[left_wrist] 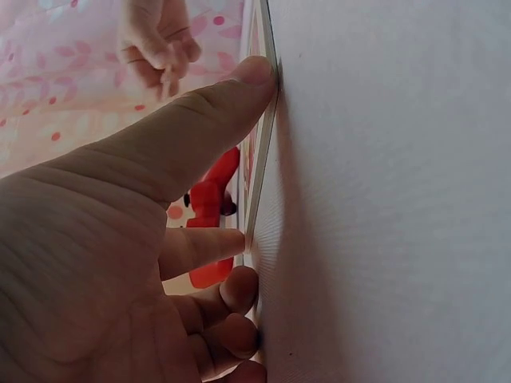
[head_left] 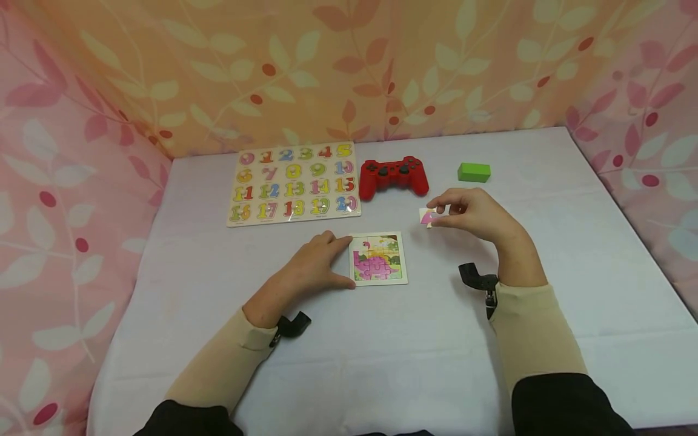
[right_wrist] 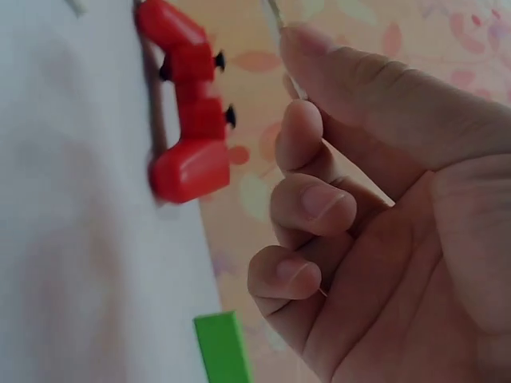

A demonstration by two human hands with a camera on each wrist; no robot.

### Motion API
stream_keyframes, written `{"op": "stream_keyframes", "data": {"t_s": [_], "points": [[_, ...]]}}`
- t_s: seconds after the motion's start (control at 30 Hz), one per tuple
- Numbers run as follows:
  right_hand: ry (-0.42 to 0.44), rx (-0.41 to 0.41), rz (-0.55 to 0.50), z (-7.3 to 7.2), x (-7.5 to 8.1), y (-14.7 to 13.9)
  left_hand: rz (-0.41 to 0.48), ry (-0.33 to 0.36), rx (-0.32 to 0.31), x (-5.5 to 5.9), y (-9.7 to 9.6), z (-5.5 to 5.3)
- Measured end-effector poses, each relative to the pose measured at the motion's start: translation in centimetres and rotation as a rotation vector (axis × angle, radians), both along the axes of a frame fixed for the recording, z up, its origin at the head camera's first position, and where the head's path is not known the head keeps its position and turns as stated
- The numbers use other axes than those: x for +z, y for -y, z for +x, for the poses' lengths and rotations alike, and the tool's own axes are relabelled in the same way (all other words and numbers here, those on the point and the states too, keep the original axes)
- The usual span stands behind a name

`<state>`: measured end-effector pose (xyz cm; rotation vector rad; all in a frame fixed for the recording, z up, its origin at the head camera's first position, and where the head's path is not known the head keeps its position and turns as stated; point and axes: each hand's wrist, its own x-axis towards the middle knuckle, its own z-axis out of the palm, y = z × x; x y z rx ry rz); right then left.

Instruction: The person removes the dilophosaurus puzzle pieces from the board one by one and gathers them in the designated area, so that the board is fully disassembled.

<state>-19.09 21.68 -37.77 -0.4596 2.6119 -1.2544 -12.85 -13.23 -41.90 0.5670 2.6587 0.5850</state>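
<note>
A small framed jigsaw puzzle [head_left: 405,266] with a pink dinosaur picture lies flat on the table. At its left side is my left hand [head_left: 313,263], thumb and index finger spread straight to the two left corners. In the left wrist view, thumb and index fingertips touch the edge of the puzzle frame [left_wrist: 257,171], the other fingers loosely bent by the tabletop. My right hand [head_left: 473,212] pinches a small jigsaw piece [head_left: 424,216], white with pink, between thumb and index finger, above the table to the puzzle's upper right. The right wrist view shows that piece edge-on, mostly hidden.
A wooden number board [head_left: 294,181] lies at the back left. Right beside it is a red game controller [head_left: 394,175]. A green block [head_left: 474,172] sits farther right, behind my right hand. Leaf-patterned curtains [head_left: 349,72] stand along the back and sides of the white-covered table [head_left: 349,363].
</note>
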Motion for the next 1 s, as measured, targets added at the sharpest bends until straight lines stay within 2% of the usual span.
{"op": "stream_keyframes", "data": {"t_s": [0.2,0.37,0.57,0.8,1.0], "points": [[0.105,0.006,0.046,-1.0,-1.8,-0.6,0.004,-0.002,0.004,-0.2,0.0,-0.1],[0.138,0.059,0.106,-1.5,-3.1,-0.4,0.007,-0.003,0.004,-0.2,0.1,-0.1],[0.165,0.046,0.187,-1.6,-3.9,-0.1,0.004,-0.006,0.002,-0.1,0.0,-0.1],[0.169,0.037,0.224,-1.3,-3.6,0.1,0.000,-0.006,-0.003,-0.1,0.0,-0.1],[0.137,0.010,0.270,-0.8,-1.8,0.1,0.000,-0.007,0.000,-0.1,0.0,-0.1]]}}
